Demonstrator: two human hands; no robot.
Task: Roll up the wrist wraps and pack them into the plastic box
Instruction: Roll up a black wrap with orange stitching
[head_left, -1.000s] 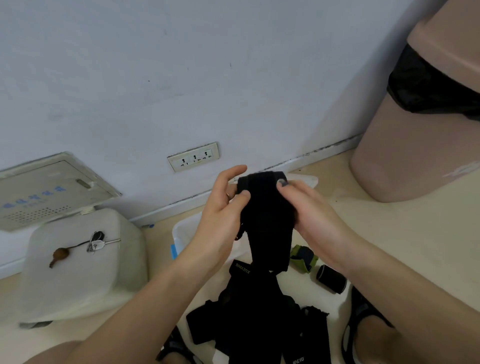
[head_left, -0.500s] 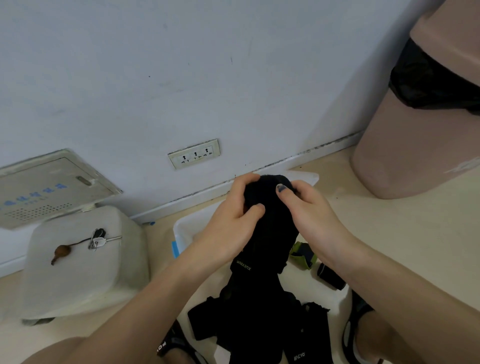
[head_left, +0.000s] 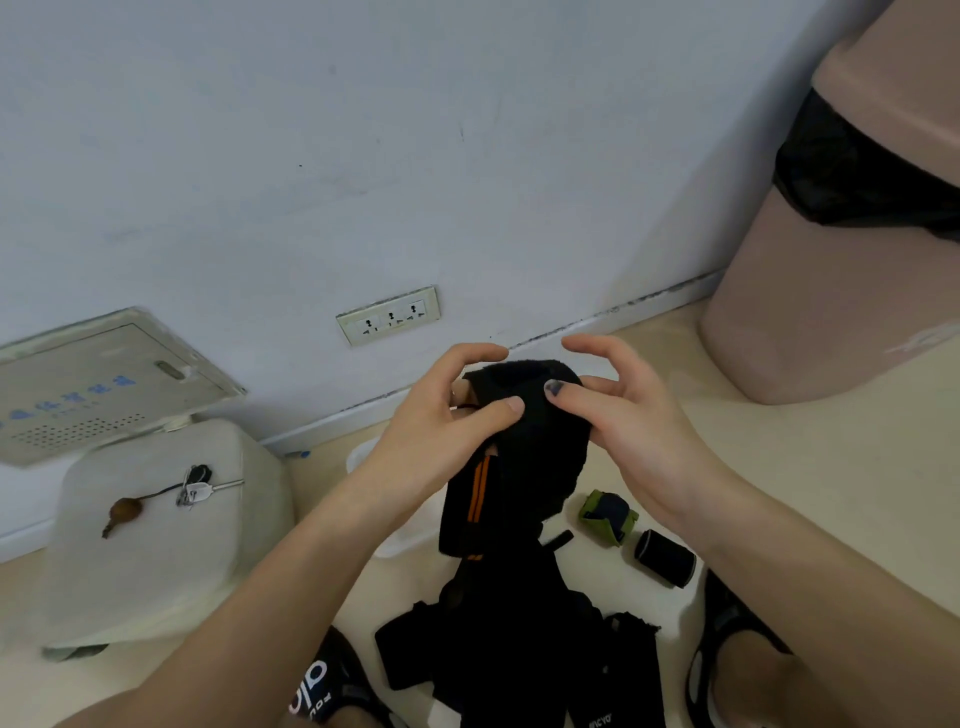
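Observation:
I hold a black wrist wrap (head_left: 524, 457) with orange stripes up in front of me. My left hand (head_left: 441, 431) pinches its rolled top end between thumb and fingers. My right hand (head_left: 618, 410) pinches the same end from the right, thumb on the front, other fingers spread. The wrap's loose tail hangs down to a pile of black wraps (head_left: 519, 649) on the floor. The clear plastic box (head_left: 395, 540) lies on the floor behind the wrap, mostly hidden by my left arm. A rolled green wrap (head_left: 608, 517) and a rolled black wrap (head_left: 665, 558) lie at the right.
A white stool (head_left: 156, 530) with keys (head_left: 192, 488) stands at the left. A pink bin (head_left: 852, 234) with a black liner stands at the right. The wall with a socket strip (head_left: 387, 316) is just behind. My sandalled feet (head_left: 727, 660) flank the pile.
The roll at the top of the wrap has grown and orange stripes now show on the hanging tail. My right fingers have spread open above the roll.

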